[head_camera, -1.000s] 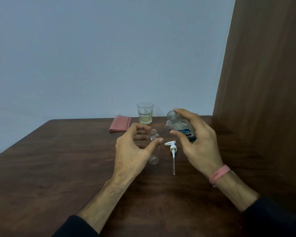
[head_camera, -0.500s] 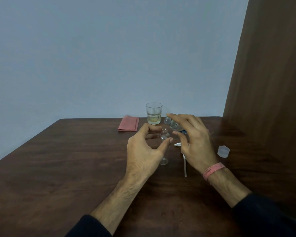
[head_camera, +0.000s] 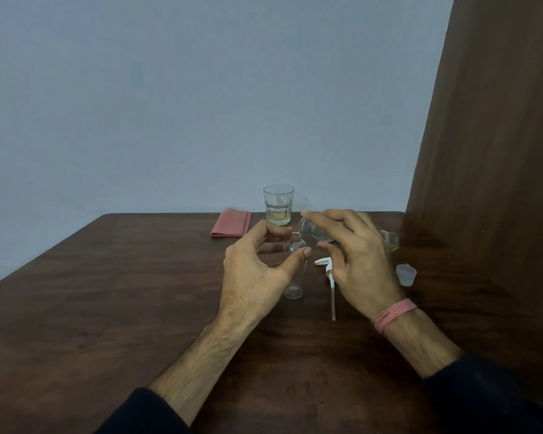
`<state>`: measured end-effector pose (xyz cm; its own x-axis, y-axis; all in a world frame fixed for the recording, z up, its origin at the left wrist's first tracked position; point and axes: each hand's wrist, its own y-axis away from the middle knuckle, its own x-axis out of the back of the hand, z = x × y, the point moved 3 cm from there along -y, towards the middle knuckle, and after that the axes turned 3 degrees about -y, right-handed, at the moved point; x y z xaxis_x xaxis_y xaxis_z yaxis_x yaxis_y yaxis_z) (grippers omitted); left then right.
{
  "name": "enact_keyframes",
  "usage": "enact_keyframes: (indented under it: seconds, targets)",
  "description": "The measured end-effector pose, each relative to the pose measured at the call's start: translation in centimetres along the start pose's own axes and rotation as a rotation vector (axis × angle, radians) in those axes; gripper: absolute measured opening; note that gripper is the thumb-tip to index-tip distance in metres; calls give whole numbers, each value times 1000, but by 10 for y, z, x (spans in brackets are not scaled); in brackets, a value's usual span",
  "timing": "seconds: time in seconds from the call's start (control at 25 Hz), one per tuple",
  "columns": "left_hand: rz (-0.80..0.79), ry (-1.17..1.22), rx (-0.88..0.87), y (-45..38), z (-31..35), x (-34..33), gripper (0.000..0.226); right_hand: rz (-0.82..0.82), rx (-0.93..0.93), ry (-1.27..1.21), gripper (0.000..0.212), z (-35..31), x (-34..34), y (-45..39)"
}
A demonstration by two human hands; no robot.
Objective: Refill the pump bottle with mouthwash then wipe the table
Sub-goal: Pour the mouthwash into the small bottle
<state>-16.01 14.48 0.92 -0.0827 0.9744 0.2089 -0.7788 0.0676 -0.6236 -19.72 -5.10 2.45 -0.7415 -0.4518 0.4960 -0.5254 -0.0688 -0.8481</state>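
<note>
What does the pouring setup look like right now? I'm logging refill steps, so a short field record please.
left hand: holds the small pump bottle upright on the table
right hand: tilts the mouthwash bottle, mouth toward the small bottle's neck
pump head: lying on the table
cap: right of the hands
cloth: folded, far side

Table: dark wood, visible grain, low sheen. Small pump bottle: clear plastic, glossy. Pump head with dip tube: white plastic, smooth. Mouthwash bottle: transparent plastic. Cap: translucent plastic, frosted. Tumbler: clear glass. Folded cloth: pink, matt.
</note>
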Motion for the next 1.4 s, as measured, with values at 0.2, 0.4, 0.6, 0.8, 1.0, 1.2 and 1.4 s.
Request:
enact_keyframes:
  seconds: [0.2,0.4,0.6,0.8,1.0,1.2,1.4]
  targets:
    - [-5,0,8,1,-1,0,37,-2,0,2,71,-3,3,-1]
    - [-13,-5,7,1,0,-1,38,3,13,37,71,-4,5,-1]
    - [-9,-4,2,1,-1,0,36,13,50,99,76,-5,6,-3]
    - [-16,1,2,1,1,0,35,3,79,159,81,-5,8,-5]
    - [-27,1,6,1,2,1,36,7,88,178,87,-6,8,-6]
    - [-36,-18,22,2,5,2,35,4,108,195,87,-7,10,-5]
    - [-34,-19,28,1,4,2,35,4,111,205,88,-9,11,-6]
